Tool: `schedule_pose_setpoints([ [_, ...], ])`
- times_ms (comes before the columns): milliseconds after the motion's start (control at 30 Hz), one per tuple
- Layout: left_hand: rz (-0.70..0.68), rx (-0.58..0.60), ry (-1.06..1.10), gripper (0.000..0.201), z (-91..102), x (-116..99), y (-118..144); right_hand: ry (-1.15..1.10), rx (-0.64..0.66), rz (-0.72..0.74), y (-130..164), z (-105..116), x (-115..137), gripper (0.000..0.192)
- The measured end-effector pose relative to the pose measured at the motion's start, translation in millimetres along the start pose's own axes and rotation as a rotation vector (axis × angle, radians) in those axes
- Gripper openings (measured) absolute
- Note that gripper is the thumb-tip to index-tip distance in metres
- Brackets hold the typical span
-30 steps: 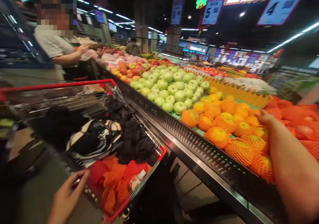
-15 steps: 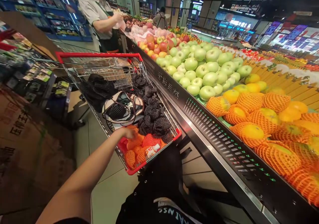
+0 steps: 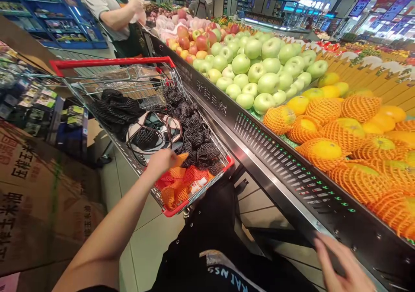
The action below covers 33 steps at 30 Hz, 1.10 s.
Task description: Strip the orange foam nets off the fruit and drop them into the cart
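Observation:
My left hand [image 3: 162, 160] is closed on an orange foam net [image 3: 180, 158], lifted just above the near end of the shopping cart [image 3: 230, 162]. Below it, loose orange and red foam nets [image 3: 177, 188] lie around a small white bottle [image 3: 197, 184]. Black foam nets [image 3: 196, 129] fill the cart's right side, and a bag with dark cords [image 3: 157, 129] lies in the middle. At the lower right, my right hand [image 3: 345, 264] is by the stand's metal edge with fingers stretched out and nothing in them.
On the fruit stand [image 3: 259, 149], green apples [image 3: 256, 71] lie beside yellow fruit in orange nets [image 3: 327, 151]. Red apples [image 3: 201, 43] are farther back. A person [image 3: 113, 19] stands beyond the cart handle. Cardboard boxes [image 3: 35, 205] are stacked at left.
My left hand has risen slightly from the pile, with an orange foam net now showing in its fingers. My right hand has come into view at the lower right.

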<state>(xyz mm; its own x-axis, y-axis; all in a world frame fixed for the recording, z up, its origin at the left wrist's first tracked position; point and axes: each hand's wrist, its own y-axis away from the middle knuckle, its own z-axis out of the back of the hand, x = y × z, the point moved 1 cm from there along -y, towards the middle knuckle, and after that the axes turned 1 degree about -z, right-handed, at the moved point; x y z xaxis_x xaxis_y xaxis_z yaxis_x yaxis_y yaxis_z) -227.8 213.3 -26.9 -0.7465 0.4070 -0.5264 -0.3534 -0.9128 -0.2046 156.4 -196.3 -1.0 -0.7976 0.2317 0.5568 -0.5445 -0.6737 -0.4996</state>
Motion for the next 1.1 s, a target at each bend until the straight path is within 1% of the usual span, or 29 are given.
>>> schedule_pose_setpoints([
  [33, -0.023, -0.029, 0.023, 0.013, 2.5, -21.0, 13.5, -0.06, 0.06, 0.014, 9.8, -10.7, 3.8, 0.014],
  [67, -0.053, -0.06, 0.064, 0.011, 0.7, -45.3, 28.0, -0.131, 0.131, 0.011, 18.6, -21.5, 8.7, 0.014],
  [100, -0.086, -0.122, 0.152, 0.014, -5.1, -71.5, 43.1, -0.205, 0.211, -0.012, 26.2, -31.3, 14.7, 0.015],
  [133, -0.078, -0.206, 0.398, 0.013, -14.9, -97.9, 58.3, -0.274, 0.278, -0.049, 32.0, -39.3, 21.4, 0.016],
  [167, -0.049, -0.244, 0.634, 0.015, -28.4, -123.4, 73.0, -0.329, 0.338, -0.092, 35.9, -44.8, 28.4, 0.017],
  [200, -0.006, -0.182, 0.839, 0.016, -44.9, -147.3, 86.6, -0.373, 0.386, -0.141, 37.9, -47.7, 35.1, 0.018],
  [233, 0.023, -0.017, 1.013, 0.019, -62.6, -169.2, 99.3, -0.408, 0.403, -0.2, 38.3, -47.8, 40.9, 0.021],
  [267, 0.039, 0.148, 1.126, 0.022, -79.4, -188.0, 110.8, -0.44, 0.396, -0.268, 37.6, -45.8, 45.3, 0.025],
  [333, 0.028, 0.443, 1.222, 0.026, -106.4, -215.3, 129.5, -0.496, 0.313, -0.411, 36.0, -37.3, 49.4, 0.032],
  [367, 0.007, 0.539, 1.226, 0.026, -116.0, -224.0, 136.5, -0.519, 0.266, -0.469, 36.6, -32.4, 49.7, 0.034],
  [433, -0.048, 0.651, 1.191, 0.024, -128.3, -233.6, 146.6, -0.569, 0.208, -0.553, 43.1, -25.5, 48.3, 0.037],
  [500, -0.112, 0.702, 1.127, 0.018, -134.6, -236.4, 154.6, -0.639, 0.232, -0.624, 56.8, -25.3, 46.5, 0.037],
  [567, -0.192, 0.712, 1.069, 0.013, -137.9, -236.3, 163.2, -0.689, 0.245, -0.683, 74.7, -30.9, 45.6, 0.035],
  [633, -0.281, 0.688, 1.009, 0.012, -140.1, -235.6, 173.1, -0.665, 0.169, -0.698, 92.1, -37.7, 46.0, 0.031],
  [700, -0.38, 0.658, 0.933, 0.02, -142.2, -235.6, 184.1, -0.572, 0.036, -0.628, 104.9, -40.8, 48.2, 0.025],
  [733, -0.422, 0.659, 0.903, 0.03, -143.4, -235.9, 189.5, -0.519, -0.014, -0.562, 109.1, -40.2, 49.9, 0.02],
  [800, -0.47, 0.698, 0.88, 0.047, -146.5, -237.3, 199.3, -0.418, -0.048, -0.396, 113.7, -35.1, 53.7, 0.01],
  [833, -0.478, 0.718, 0.873, 0.046, -148.1, -238.0, 203.2, -0.385, -0.051, -0.328, 115.0, -31.3, 55.3, 0.01],
  [867, -0.484, 0.721, 0.856, 0.04, -149.6, -238.6, 206.4, -0.371, -0.057, -0.29, 116.3, -27.3, 56.1, 0.012],
  [900, -0.492, 0.703, 0.824, 0.032, -150.9, -239.0, 208.7, -0.371, -0.078, -0.285, 117.7, -23.7, 55.9, 0.014],
  [933, -0.506, 0.657, 0.782, 0.027, -151.7, -239.0, 210.4, -0.378, -0.121, -0.311, 119.5, -20.9, 54.7, 0.016],
  [967, -0.529, 0.588, 0.741, 0.024, -152.0, -238.7, 211.6, -0.386, -0.192, -0.362, 121.7, -19.2, 52.2, 0.018],
  [1033, -0.604, 0.409, 0.68, 0.017, -151.2, -236.9, 213.2, -0.402, -0.368, -0.49, 126.7, -19.8, 44.1, 0.026],
  [1067, -0.658, 0.313, 0.667, 0.014, -150.4, -235.6, 214.1, -0.418, -0.434, -0.553, 128.9, -22.2, 38.8, 0.03],
  [1100, -0.724, 0.225, 0.661, 0.012, -149.7, -234.2, 215.2, -0.452, -0.47, -0.614, 130.4, -25.6, 33.2, 0.034],
])
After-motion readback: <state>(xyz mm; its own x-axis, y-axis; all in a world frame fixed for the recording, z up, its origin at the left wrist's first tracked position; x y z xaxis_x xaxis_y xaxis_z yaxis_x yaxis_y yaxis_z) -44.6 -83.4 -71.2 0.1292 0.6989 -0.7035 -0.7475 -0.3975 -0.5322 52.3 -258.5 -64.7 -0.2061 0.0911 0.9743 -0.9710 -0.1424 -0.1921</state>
